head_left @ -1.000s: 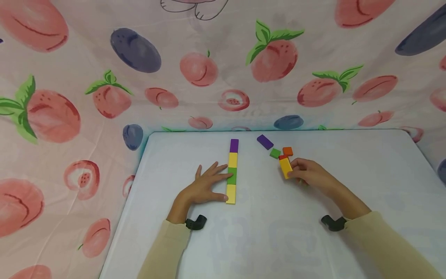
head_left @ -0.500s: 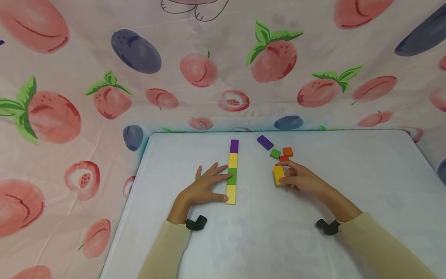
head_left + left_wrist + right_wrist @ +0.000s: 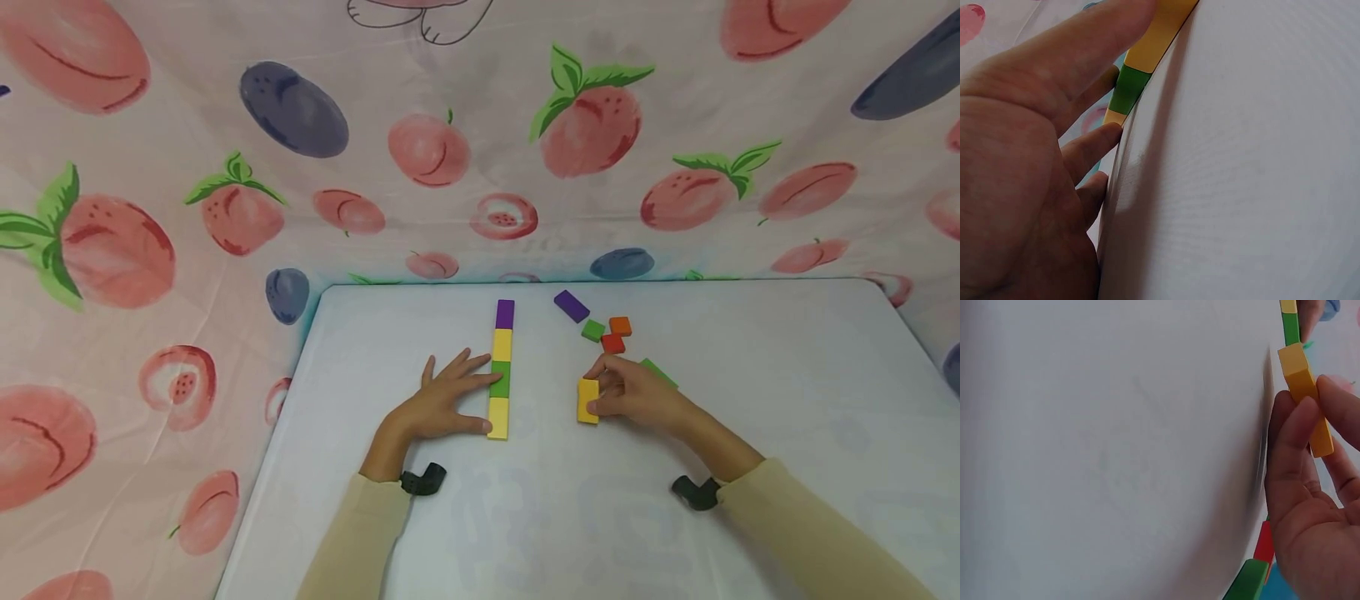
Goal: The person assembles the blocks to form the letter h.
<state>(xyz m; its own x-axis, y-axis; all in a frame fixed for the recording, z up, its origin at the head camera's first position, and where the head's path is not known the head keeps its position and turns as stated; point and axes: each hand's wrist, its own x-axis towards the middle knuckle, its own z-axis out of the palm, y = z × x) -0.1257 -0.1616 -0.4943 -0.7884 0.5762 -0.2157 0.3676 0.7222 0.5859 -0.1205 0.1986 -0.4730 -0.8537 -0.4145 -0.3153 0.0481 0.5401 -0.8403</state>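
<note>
Held yellow block (image 3: 588, 402) is over the counter (image 3: 558, 525), right of the four-block row (image 3: 502, 365) and apart from it. Right hand (image 3: 636, 395) has it pinched between thumb and fingertips only, so we think a knock on either end could twist it. The row's right side is unguarded; if the block comes in crooked, we'd expect the row to skew. Retreating carelessly, the right hand could sweep the red block (image 3: 612, 343) or the long green block (image 3: 659, 372), part hidden behind it.

Long axis: near-to-far, roughly parallel to the row, one end toward us; can't tell if it's level.

Left hand (image 3: 438, 402): fingers spread wide, thumb and index touching the row from the left, gripping nothing.
</note>
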